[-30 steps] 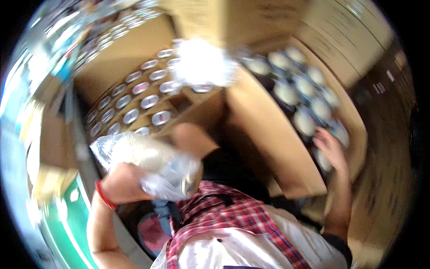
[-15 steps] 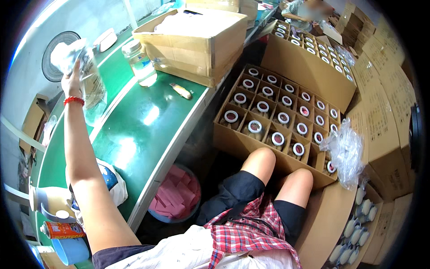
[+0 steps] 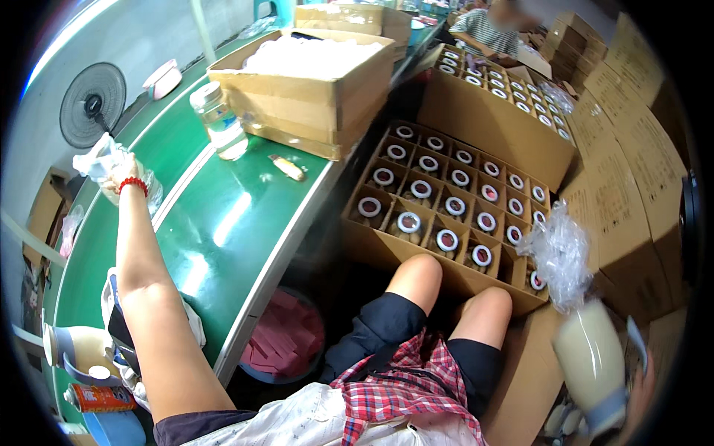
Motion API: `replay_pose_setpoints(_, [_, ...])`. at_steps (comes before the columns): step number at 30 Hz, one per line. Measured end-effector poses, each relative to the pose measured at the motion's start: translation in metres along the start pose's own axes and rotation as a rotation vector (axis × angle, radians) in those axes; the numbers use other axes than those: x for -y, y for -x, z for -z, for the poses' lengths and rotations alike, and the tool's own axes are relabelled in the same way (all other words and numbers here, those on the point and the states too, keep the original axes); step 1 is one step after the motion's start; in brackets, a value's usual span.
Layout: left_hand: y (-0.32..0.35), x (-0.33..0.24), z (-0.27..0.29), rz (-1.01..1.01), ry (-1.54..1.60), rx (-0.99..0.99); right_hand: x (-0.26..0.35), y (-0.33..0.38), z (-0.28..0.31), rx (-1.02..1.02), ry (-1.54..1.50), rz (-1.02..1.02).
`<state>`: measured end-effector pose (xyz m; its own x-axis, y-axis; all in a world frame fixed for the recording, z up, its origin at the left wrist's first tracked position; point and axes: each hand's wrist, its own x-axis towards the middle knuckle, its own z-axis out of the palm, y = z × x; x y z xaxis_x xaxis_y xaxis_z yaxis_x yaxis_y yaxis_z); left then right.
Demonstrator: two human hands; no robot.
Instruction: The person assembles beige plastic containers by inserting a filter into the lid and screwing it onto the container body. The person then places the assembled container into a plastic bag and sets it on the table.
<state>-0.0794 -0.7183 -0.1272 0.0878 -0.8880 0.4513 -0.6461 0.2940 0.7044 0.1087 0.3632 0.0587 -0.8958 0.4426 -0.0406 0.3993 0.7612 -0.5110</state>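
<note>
Stretched out over the far left of the green bench, my left hand, with a red bracelet at its wrist, is closed on a crumpled white and clear plastic bag. At the lower right my right hand is partly visible beside the handle of a cream jug with a blue-grey band. Its fingers seem wrapped round the handle, and the jug tilts above a carton of similar jugs. A second cream jug lies near my left upper arm.
A divided carton of white-lidded jars stands before my knees, with clear plastic on its right corner. The bench holds an open carton, a glass jar and a cutter. A co-worker sits at the back.
My left hand has lowered slightly, and the bag that hung loose is now more bunched. My right hand has come into view at the lower right with a jug.
</note>
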Motion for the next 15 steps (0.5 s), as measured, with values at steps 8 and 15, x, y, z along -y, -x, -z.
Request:
replay_pose_setpoints(8, [0.376, -0.222, 0.122, -0.679, 0.969, 1.105, 0.003, -0.1, -0.338, 0.307, -0.761, 0.247])
replay_pose_setpoints(15, [0.593, -0.156, 0.172, -0.796, 0.804, 2.164, -0.017, -0.073, -0.435, 0.31, -1.089, 0.279])
